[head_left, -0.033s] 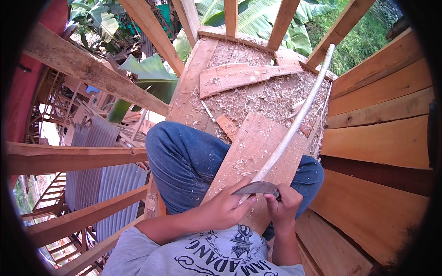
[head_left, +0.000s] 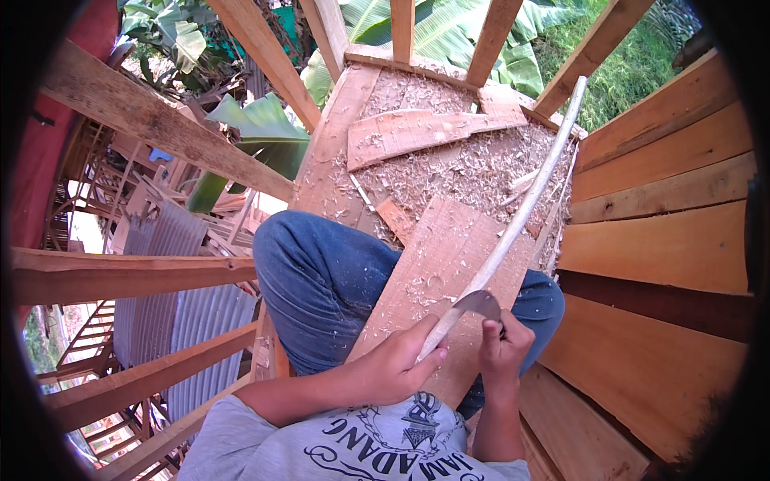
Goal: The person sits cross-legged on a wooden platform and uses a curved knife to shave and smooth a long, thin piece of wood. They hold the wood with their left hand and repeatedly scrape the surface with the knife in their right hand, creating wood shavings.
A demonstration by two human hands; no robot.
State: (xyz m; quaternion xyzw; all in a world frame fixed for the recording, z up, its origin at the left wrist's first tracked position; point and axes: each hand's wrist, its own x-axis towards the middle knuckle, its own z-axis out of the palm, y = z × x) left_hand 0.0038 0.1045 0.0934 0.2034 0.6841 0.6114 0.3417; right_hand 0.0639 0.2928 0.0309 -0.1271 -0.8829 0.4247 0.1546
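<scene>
A long, pale, peeled wooden stick runs from my lap up toward the far right corner. My left hand is closed around its near end. In my right hand is a knife, its handle mostly hidden by the fingers. The knife's broad curved dark blade lies across the stick just beyond my left hand, touching or very close to it. Beneath the stick, a wide wooden board slopes across my lap between my knees.
Wood shavings cover the plank floor ahead. A cut plank piece lies among them, with a small wood block nearer. Wooden rails stand at the left, and a plank wall rises close on the right.
The knife and my right hand have moved slightly away from me and to the right along the stick. The blade has swung from lying over my left fingers to beyond them.
</scene>
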